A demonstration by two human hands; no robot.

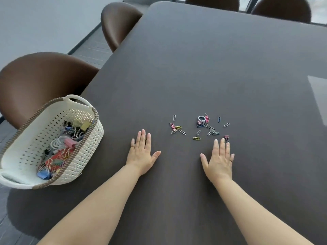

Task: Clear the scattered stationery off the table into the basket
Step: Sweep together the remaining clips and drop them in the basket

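Several coloured paper clips (177, 128) lie scattered on the dark table (212, 68), with a denser cluster (208, 125) to the right that includes a small ring and a pink binder clip. A dark pink binder clip (226, 138) sits just beyond my right fingertips. My left hand (142, 152) and my right hand (219, 160) lie flat, palms down, fingers apart, holding nothing, just short of the clips. The white woven basket (92, 137) stands at the table's left edge, holding binder clips, paper clips and rings.
Two brown chairs (40, 80) (118, 22) stand along the table's left side, and two more (281, 9) at the far end. The basket overhangs the table's left edge slightly. A pale reflection (318, 96) shows at the right.
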